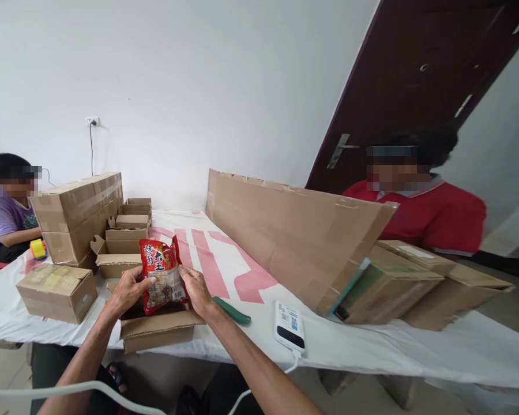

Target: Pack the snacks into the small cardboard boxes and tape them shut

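Between my two hands is a red plastic food packet (164, 274) with Chinese lettering and a clear lower part. My left hand (130, 288) grips its left side, the thumb lying across the front. The right edge is pinched by my right hand (195, 286). Just below the packet stands an open cardboard box (158, 334) at the table's near edge; its inside is mostly hidden by the packet and my hands. A green-handled tool (232, 311) lies to the right of my right hand, its other end hidden.
Several open boxes (121, 248) line up beyond, beside stacked taped cartons (75, 216). A closed box (57, 292) sits left. A long cardboard panel (294, 233) divides the table. A white device (289, 327) trails a cable. One person sits left, another right behind boxes (389, 288).
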`<state>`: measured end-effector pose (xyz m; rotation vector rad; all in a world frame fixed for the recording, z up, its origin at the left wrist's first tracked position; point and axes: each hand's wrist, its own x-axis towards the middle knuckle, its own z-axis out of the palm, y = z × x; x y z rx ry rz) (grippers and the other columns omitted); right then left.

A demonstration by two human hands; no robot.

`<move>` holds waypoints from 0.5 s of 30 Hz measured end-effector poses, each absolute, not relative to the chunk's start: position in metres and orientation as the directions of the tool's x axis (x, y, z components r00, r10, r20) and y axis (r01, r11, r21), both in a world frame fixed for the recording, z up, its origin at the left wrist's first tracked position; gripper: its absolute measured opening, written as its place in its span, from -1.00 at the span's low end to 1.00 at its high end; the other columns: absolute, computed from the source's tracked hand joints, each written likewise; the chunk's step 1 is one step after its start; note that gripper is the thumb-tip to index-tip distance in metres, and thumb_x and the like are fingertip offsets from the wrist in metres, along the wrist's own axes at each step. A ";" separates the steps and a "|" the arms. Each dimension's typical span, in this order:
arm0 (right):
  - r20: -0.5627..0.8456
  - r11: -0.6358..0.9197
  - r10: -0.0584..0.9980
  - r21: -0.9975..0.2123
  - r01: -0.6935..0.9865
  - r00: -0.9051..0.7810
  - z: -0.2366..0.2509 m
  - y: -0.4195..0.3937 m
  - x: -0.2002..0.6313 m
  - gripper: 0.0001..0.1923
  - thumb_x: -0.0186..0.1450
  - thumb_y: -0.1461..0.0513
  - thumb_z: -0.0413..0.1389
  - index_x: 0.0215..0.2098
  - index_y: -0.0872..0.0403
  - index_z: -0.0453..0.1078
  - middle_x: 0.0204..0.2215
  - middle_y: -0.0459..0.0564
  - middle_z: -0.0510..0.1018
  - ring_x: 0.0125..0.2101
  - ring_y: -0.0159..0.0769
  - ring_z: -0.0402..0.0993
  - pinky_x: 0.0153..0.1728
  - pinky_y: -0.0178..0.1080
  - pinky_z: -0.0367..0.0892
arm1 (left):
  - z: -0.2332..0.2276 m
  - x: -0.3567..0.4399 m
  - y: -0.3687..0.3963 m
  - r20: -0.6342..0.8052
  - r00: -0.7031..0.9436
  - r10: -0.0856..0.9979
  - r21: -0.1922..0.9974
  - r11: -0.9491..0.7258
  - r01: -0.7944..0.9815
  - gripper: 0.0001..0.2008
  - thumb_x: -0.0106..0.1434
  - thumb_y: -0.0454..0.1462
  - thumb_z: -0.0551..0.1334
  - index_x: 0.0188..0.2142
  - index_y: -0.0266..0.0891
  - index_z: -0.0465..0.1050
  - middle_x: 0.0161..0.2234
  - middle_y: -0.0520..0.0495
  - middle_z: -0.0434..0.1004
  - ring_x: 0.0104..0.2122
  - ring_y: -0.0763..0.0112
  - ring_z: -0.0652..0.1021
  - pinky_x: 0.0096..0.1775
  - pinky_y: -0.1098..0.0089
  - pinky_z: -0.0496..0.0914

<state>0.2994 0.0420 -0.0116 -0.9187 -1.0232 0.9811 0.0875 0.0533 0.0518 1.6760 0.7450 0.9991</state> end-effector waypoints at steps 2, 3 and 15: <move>0.233 0.280 0.946 -0.938 -0.205 0.225 -0.016 0.045 0.300 -0.42 0.21 -0.29 0.29 -0.40 0.04 0.55 -0.57 -0.09 0.55 -0.45 -0.22 0.47 -0.42 -0.23 0.38 | 0.050 0.087 0.054 0.256 0.479 0.840 0.956 -0.293 0.002 -0.51 0.09 0.06 0.56 -0.20 -0.29 0.69 -0.31 -0.10 0.75 -0.32 0.19 0.66 -0.21 0.29 0.56; 0.228 0.275 0.946 -0.940 -0.202 0.230 -0.019 0.046 0.300 -0.43 0.21 -0.29 0.29 -0.39 0.04 0.56 -0.57 -0.09 0.54 -0.45 -0.22 0.48 -0.42 -0.23 0.39 | 0.049 0.087 0.055 0.253 0.481 0.839 0.958 -0.287 -0.004 -0.51 0.09 0.06 0.56 -0.19 -0.29 0.69 -0.31 -0.10 0.75 -0.32 0.19 0.66 -0.20 0.28 0.56; 0.221 0.258 0.947 -0.956 -0.141 0.235 -0.023 0.048 0.302 -0.39 0.21 -0.34 0.23 -0.41 0.02 0.52 -0.55 -0.10 0.55 -0.42 -0.21 0.46 -0.38 -0.23 0.37 | 0.045 0.086 0.056 0.230 0.534 0.814 0.968 -0.246 -0.043 -0.50 0.03 -0.04 0.62 -0.11 -0.28 0.69 -0.16 -0.16 0.80 -0.19 0.06 0.73 -0.03 0.16 0.60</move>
